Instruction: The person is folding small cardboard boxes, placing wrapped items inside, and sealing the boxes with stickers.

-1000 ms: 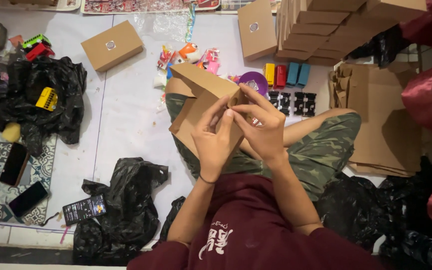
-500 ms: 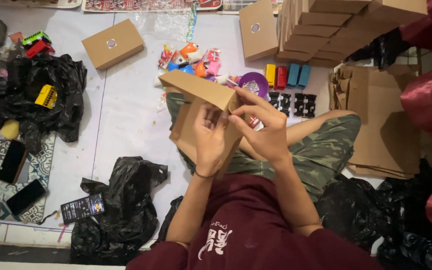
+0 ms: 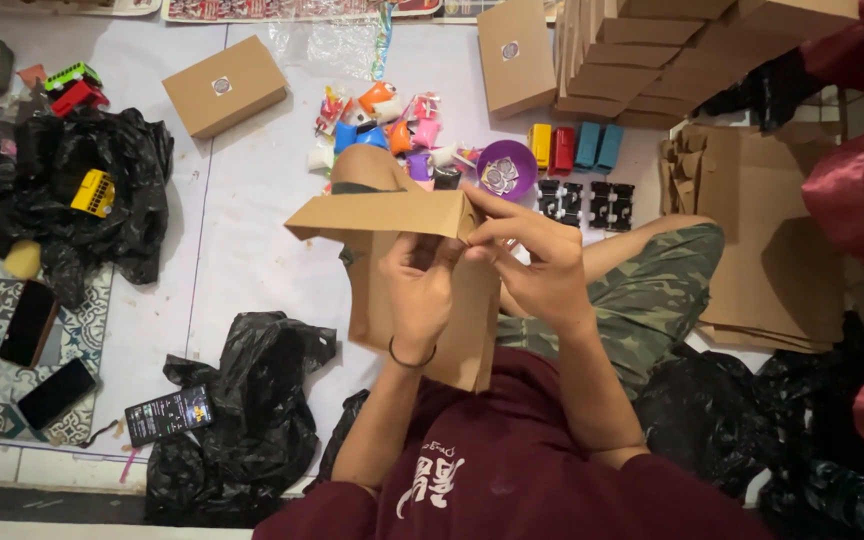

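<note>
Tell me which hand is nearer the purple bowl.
Right. The right hand pinches the cardboard box just below the purple bowl; the left hand grips the box lower and farther left.

A single camera sits on the person's head and looks almost straight down over the maroon shirt and raised hands to the floor. It is close to the hands, which fill the middle of the frame, while the floor's far edge runs along the top. There is no second view.
</note>
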